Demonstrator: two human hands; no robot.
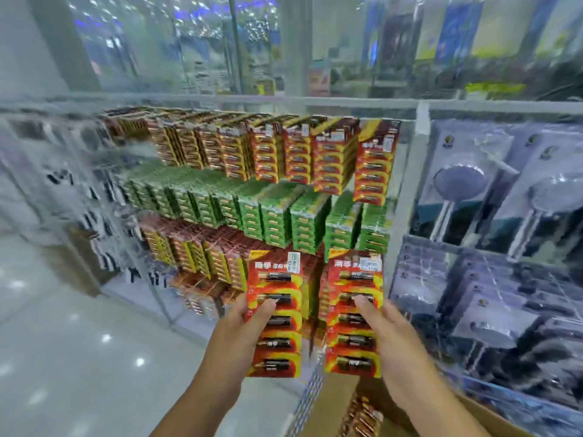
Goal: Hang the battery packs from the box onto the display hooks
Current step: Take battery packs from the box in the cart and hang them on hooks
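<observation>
My left hand [243,329] grips a stack of red-and-yellow battery packs [277,335] by its left edge, thumb across the front. My right hand [383,329] holds a second, similar stack of battery packs [355,279] by its right edge, thumb on the front. Both stacks are upright in front of the lower rows of the display rack [246,190], which is crowded with hanging red packs on top, green packs in the middle and red packs below. The cardboard box [391,405] with more battery packs sits at the bottom, under my right arm. The hooks themselves are hidden by packs.
Boxed shower heads [492,197] hang on the panel to the right of a white upright post [407,190]. A blurred rack of dark items [63,190] stands to the left. Shiny white floor [79,342] spreads at lower left. A glass wall rises behind the rack.
</observation>
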